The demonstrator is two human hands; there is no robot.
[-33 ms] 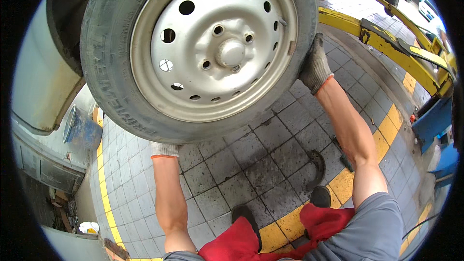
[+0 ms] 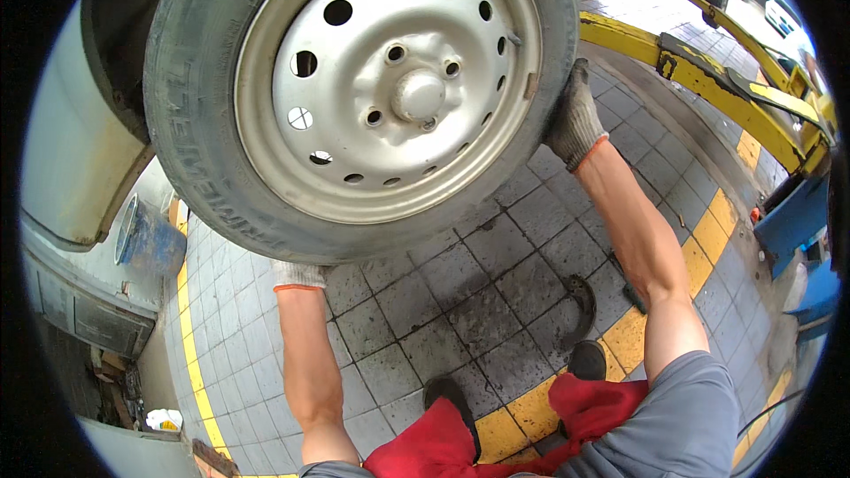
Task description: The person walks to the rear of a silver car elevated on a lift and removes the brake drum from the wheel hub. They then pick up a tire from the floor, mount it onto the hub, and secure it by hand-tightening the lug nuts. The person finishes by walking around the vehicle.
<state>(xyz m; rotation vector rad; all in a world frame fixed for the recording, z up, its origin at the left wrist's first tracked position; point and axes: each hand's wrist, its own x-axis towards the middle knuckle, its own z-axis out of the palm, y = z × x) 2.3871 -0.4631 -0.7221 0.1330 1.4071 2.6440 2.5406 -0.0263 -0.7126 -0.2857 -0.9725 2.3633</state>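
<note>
The wheel point(image 2: 363, 80) hangs at the car's hub, above the tiled floor point(image 2: 460, 301). The right hand point(image 2: 575, 119) grips the tyre's side; the left hand point(image 2: 297, 274) supports underneath, its grip hidden. With stud holes empty, a slip could drop it onto the shoes point(image 2: 456, 403).

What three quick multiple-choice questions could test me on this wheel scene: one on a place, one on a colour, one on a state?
1. Where is the right hand?
A. on the floor
B. on the tyre's right side
C. on the hub

2. What colour is the lift arm at the right?
A. yellow
B. green
C. white

3. How is the wheel?
A. lying flat on the tiles
B. leaning on a wall
C. held up off the floor

Answers:
1 B, the gloved hand presses the tyre's right edge.
2 A, the arm is painted yellow.
3 C, both gloved hands, the left hand from below, hold it above the tiles.
</note>
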